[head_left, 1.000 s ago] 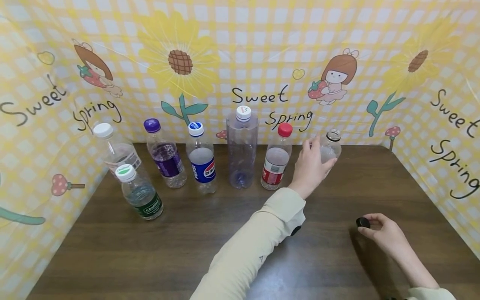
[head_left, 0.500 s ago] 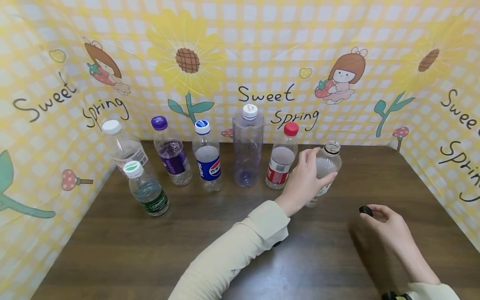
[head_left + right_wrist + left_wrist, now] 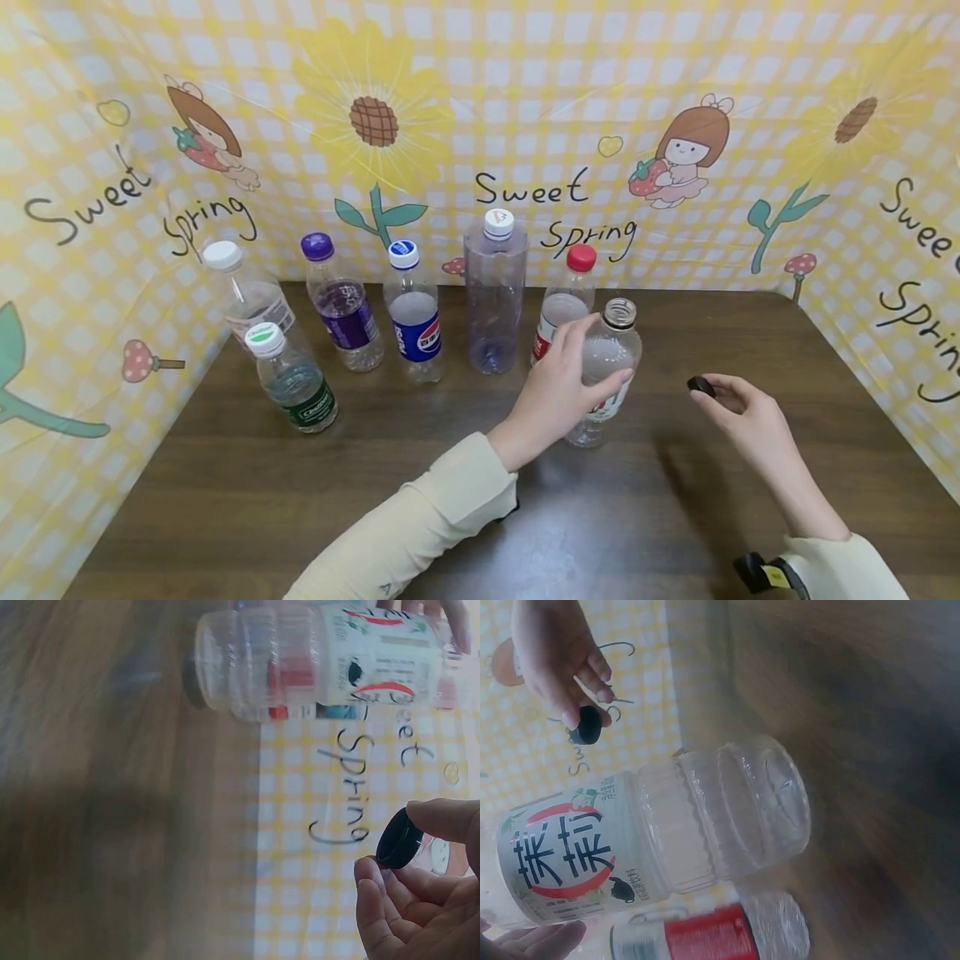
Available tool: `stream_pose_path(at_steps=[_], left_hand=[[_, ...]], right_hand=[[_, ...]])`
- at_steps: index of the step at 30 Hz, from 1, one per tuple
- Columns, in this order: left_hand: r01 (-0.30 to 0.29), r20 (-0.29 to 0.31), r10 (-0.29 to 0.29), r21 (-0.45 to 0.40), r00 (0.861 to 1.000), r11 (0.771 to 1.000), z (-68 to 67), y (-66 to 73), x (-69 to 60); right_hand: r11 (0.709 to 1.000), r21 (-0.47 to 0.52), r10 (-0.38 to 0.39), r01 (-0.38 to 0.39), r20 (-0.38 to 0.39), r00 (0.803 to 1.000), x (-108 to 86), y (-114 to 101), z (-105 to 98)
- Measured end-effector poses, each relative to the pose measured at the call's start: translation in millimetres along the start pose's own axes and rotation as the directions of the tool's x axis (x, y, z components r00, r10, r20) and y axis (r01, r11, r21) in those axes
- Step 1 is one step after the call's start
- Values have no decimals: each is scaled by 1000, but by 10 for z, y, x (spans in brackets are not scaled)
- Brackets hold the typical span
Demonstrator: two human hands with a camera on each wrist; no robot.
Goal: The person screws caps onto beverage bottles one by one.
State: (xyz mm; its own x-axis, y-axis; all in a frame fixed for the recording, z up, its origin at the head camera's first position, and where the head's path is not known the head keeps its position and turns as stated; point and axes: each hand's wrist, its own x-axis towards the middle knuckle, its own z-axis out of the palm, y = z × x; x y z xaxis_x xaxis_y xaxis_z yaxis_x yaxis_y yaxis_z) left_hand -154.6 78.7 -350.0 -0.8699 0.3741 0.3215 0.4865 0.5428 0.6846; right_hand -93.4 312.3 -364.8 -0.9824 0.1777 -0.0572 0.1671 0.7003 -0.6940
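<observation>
My left hand [image 3: 558, 383] grips a clear, uncapped plastic bottle [image 3: 611, 354] around its upper body, in front of the red-capped bottle. Its white label with a red ring and dark characters [image 3: 566, 851] shows in the left wrist view, where only some fingertips of that hand are visible. To the right, my right hand [image 3: 753, 425] pinches a black bottle cap [image 3: 701, 387] between thumb and fingers, above the table and apart from the bottle. The cap's hollow underside [image 3: 399, 840] faces partly toward the right wrist camera.
Behind stand capped bottles: a red-capped one [image 3: 581, 258], a tall clear one [image 3: 495, 292], a Pepsi bottle [image 3: 416, 333], a purple-labelled one [image 3: 345, 317]. At left are a white-capped bottle [image 3: 247, 287] and a green-labelled one [image 3: 300, 387]. A checked cloth [image 3: 465, 100] walls the wooden table [image 3: 225, 508].
My left hand has brought the uncapped bottle from the back right toward the front and left. My right hand, with the black cap, has moved up and left after it.
</observation>
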Motion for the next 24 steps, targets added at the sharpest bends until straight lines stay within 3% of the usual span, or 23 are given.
stream_pose_path(at_steps=[6, 10, 24], left_hand=[[-63, -75, 67, 54, 995, 997, -165, -157, -165], [-75, -126, 83, 64, 989, 995, -253, -260, -226], [33, -161, -26, 42, 987, 999, -466, -399, -346]], right_hand=[[999, 18, -43, 43, -2, 999, 33, -236, 9], [994, 60, -93, 94, -14, 996, 98, -506, 9], [946, 126, -289, 298, -84, 954, 138, -1443, 170]])
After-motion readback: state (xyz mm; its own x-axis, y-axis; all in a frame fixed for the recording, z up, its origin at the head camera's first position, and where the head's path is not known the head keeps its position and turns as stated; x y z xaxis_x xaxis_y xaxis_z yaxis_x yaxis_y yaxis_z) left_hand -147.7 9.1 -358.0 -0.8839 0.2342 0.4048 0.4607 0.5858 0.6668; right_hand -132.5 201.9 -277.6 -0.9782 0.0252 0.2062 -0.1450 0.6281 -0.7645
